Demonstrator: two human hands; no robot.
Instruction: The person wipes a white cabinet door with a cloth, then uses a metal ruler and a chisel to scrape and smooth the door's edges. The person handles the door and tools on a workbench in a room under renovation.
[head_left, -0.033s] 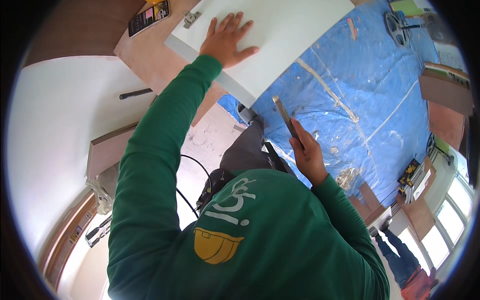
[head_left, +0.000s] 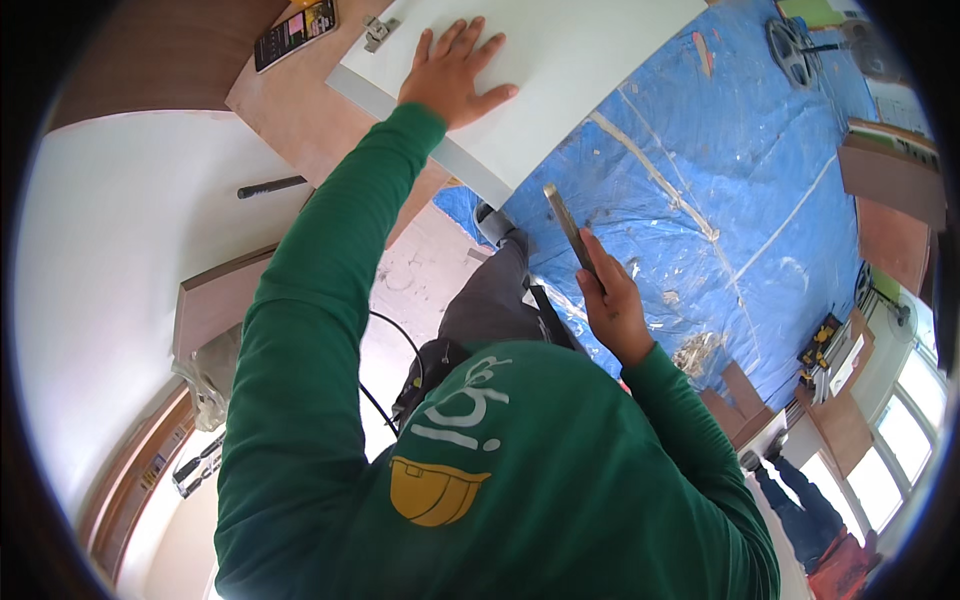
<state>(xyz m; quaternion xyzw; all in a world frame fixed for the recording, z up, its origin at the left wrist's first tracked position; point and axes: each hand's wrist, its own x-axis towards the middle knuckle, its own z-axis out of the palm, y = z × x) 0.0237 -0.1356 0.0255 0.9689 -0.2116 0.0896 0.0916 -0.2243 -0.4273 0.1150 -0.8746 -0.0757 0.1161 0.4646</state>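
Observation:
My left hand (head_left: 455, 75) lies flat with spread fingers on a white panel (head_left: 560, 70), which looks like a cabinet door. Beside the fingertips, a metal hinge (head_left: 378, 33) is fixed near the panel's edge. My right hand (head_left: 615, 305) is closed round a slim, flat, metal-looking bar (head_left: 566, 222), held apart from the panel's near corner. The bar's far end points up and left; its lower end is hidden in the fingers, and its exact kind I cannot make out.
The panel rests on a brown board surface (head_left: 290, 90) with a phone (head_left: 295, 35) on it. A wrinkled blue sheet (head_left: 770, 200) covers the floor on the right. Farther off are a fan (head_left: 795, 55), brown boards (head_left: 890, 185), yellow-black power tools (head_left: 820, 340) and another person's legs (head_left: 800, 510).
The slim bar has turned slightly in my right hand and its tip sits a little higher. My left hand stays spread on the white panel.

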